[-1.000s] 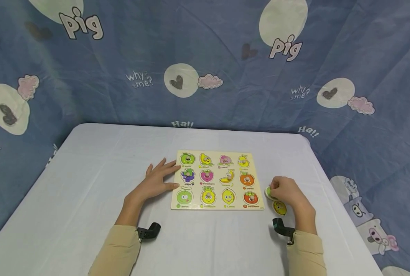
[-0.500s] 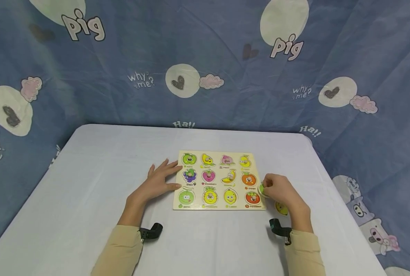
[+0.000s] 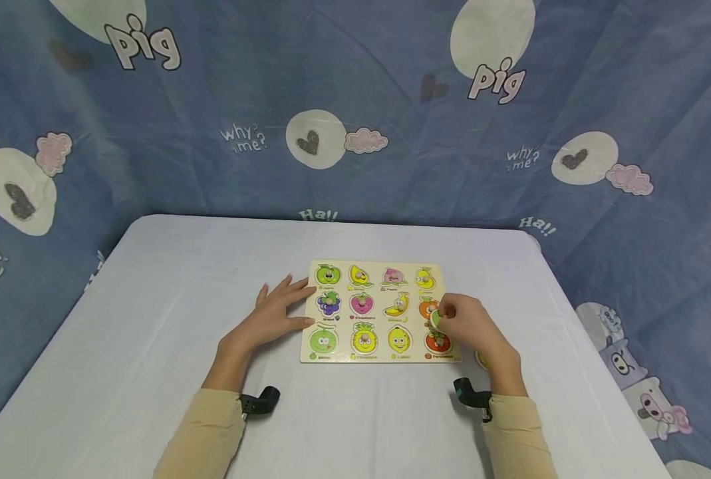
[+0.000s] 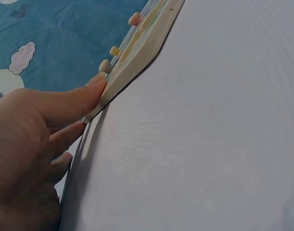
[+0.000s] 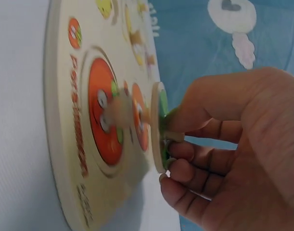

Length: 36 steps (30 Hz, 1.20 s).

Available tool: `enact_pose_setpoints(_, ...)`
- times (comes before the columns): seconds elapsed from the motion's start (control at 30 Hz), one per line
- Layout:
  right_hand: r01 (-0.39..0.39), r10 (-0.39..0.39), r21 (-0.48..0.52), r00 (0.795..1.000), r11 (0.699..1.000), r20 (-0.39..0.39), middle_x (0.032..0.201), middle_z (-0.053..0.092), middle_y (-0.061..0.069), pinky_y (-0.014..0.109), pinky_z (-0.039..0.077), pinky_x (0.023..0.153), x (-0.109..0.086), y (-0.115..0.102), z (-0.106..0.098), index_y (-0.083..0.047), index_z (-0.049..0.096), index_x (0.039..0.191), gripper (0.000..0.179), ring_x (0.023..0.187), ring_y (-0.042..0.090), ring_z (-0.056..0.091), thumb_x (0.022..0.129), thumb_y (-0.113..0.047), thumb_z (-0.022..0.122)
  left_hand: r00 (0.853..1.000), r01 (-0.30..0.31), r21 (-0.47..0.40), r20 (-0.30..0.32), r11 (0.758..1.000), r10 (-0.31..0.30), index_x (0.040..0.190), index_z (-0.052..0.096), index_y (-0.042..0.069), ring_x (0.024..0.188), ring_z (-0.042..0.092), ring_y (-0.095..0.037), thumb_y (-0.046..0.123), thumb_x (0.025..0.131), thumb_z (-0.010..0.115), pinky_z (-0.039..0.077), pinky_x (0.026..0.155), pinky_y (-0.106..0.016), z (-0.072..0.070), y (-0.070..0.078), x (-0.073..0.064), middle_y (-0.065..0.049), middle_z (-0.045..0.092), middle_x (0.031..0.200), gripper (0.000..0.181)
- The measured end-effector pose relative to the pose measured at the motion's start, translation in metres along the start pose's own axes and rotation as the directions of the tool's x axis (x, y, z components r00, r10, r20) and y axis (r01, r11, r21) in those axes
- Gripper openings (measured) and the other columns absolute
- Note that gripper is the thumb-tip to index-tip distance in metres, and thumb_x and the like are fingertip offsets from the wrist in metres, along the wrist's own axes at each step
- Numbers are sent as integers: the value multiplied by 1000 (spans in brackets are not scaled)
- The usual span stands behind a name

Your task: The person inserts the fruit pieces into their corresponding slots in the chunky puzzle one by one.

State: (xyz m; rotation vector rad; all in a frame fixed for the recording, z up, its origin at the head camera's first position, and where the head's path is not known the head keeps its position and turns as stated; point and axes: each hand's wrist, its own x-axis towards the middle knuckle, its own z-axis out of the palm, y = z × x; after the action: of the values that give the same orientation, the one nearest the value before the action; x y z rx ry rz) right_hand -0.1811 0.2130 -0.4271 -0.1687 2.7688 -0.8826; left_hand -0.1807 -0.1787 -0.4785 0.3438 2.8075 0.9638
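Observation:
A wooden fruit puzzle board [image 3: 382, 340] lies flat on the white table, most of its pictures carrying small knobs. My left hand [image 3: 268, 319] lies at the board's left edge, fingers spread, with the thumb [image 4: 70, 103] and a finger touching the edge in the left wrist view. My right hand [image 3: 477, 326] pinches a round green puzzle piece [image 5: 159, 127] by its knob. That piece is raised over the board's right side, near the orange piece [image 3: 427, 306] and the persimmon piece [image 5: 106, 110]. A yellow lemon piece [image 3: 481, 360] sits right of the board, mostly hidden by my right hand.
The white table [image 3: 355, 426] extends around the board. A blue patterned cloth [image 3: 391, 186] hangs behind it and at both sides. Black wrist-worn cameras [image 3: 262, 400] sit at both sleeves, close over the tabletop. The melon and lemon pictures have no knobs.
My right hand has moved left with the green puzzle piece, from beside the lemon piece to over the board's right side. The left hand stays at the board's edge.

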Motion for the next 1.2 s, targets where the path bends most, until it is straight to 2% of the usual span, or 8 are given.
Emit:
enact_pose_setpoints(0.37, 82, -82, -24, 997, 996, -2, 78, 51, 6, 29, 39, 61, 6, -14, 14, -8, 59, 81, 7, 74, 19, 48, 80, -3, 62, 1000, -15, -5, 0, 1000, 15, 148, 49, 20, 156, 11, -35, 41, 83, 75, -7, 121, -67, 0, -3, 0, -6, 34, 162, 73)
enact_pose_setpoints(0.57, 93, -92, -32, 996, 995, 15, 80, 55, 4, 29, 41, 62, 9, -20, 21, -7, 62, 85, 7, 76, 18, 50, 79, -4, 62, 1000, -23, -10, 0, 1000, 23, 148, 49, 20, 156, 11, -36, 41, 83, 75, -7, 121, -67, 0, -3, -1, -8, 34, 162, 73)
enact_pose_setpoints(0.97, 146, -145, -27, 989, 989, 30, 79, 54, 3, 30, 40, 64, 11, -36, 34, -12, 63, 82, 7, 77, 18, 49, 79, -5, 63, 999, -29, -17, 24, 999, 29, 148, 49, 21, 156, 10, -35, 44, 84, 74, -7, 121, -66, -2, -5, -1, -6, 33, 163, 73)
enact_pose_setpoints(1.2, 199, -198, -21, 980, 980, 17, 77, 53, 1, 28, 40, 63, 11, -44, 41, -14, 61, 81, 11, 74, 15, 48, 80, -3, 63, 999, -36, -38, 39, 999, 37, 148, 48, 19, 156, 8, -36, 41, 85, 75, -9, 121, -66, -7, -2, -1, -7, 32, 163, 72)
